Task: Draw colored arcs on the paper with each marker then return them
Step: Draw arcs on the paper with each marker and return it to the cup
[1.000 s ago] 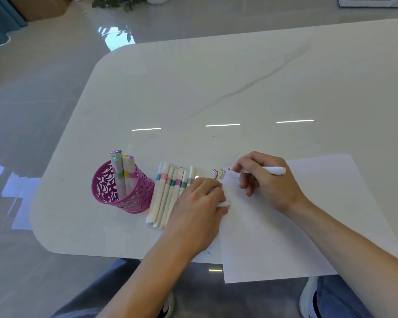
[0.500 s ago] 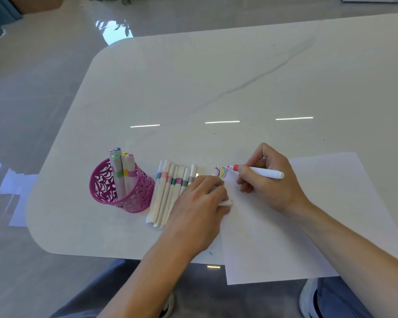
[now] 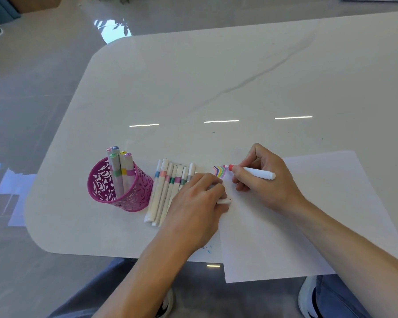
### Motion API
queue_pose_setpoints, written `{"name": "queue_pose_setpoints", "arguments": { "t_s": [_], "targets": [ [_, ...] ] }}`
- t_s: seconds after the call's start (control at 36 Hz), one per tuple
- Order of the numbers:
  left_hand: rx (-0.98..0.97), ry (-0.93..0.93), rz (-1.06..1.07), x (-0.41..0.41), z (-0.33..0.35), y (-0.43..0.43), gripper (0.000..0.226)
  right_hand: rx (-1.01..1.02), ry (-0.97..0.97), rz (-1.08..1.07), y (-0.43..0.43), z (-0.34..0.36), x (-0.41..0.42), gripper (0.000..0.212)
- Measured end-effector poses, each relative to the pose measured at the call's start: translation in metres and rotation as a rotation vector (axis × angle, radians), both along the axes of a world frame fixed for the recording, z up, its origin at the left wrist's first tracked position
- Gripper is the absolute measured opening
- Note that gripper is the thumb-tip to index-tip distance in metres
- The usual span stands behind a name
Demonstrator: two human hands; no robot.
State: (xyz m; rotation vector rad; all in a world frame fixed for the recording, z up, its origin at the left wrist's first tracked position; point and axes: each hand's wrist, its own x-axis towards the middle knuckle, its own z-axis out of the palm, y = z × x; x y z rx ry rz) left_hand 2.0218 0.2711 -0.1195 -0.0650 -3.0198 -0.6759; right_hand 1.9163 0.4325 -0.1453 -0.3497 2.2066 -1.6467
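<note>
Roughly midway, I would judge. A small nest of coloured arcs [image 3: 220, 172] sits on the top left corner of the sheet of paper [image 3: 308, 214], which lies well to the right of the pink cut-out pen cup [image 3: 124, 191] on the white table [image 3: 216, 76]. The arcs read as purple, blue, green, yellow and a pinkish one. Five capped markers [image 3: 121, 171] stand in the pen cup with end colours that look much the same, so those are probably used and returned. Just to the right of the pen cup, touching its base, a row of white markers [image 3: 168, 187] lies side by side on the table. About seven show, each with a coloured band, and the last is partly hidden under the left hand. These are likely the ones left to draw with and put back. The red stroke itself seems barely started, if at all; the nib hides it.

The right hand [image 3: 264, 182], farther right of the pen cup than the arcs, grasps an uncapped red marker [image 3: 253, 172] in a writing grip. Thumb and fingers are curled round the barrel near the nib, and the red tip is at the upper right edge of the arcs, touching the paper or just above it; I cannot tell which.

The left hand [image 3: 198, 203] rests between the row and the arcs, to the right of the pen cup. Its knuckles are up and its fingers curled in, over the paper's left edge. A short white cap [image 3: 224, 201] pokes out from under the fingers, most likely the red marker's cap, clasped there while the hand steadies the sheet.
</note>
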Motion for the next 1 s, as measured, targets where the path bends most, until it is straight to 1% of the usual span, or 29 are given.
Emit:
{"name": "queue_pose_setpoints", "arguments": {
  "t_s": [0.22, 0.44, 0.58, 0.72, 1.0],
  "targets": [
    [-0.023, -0.005, -0.001, 0.0007, 0.0035, 0.0021, 0.013, 0.048, 0.013, -0.016, -0.001, 0.0004, 0.0006, 0.024],
    [-0.041, -0.011, 0.002, -0.0002, 0.0029, 0.0029, 0.013, 0.018, -0.005, -0.042, -0.0013, -0.0006, -0.0001, 0.027],
    [-0.036, -0.011, 0.002, 0.0002, 0.0019, 0.0024, 0.013, 0.007, 0.009, -0.044, -0.0024, 0.0005, 0.0007, 0.025],
    [-0.04, -0.01, -0.002, 0.0018, -0.0005, 0.002, 0.012, 0.073, 0.057, -0.01, -0.005, 0.0044, -0.0001, 0.023],
    [-0.03, -0.024, 0.006, 0.0016, 0.0, 0.0014, 0.014, 0.027, 0.032, -0.024, -0.005, 0.0033, 0.0017, 0.021]
  ]
}}
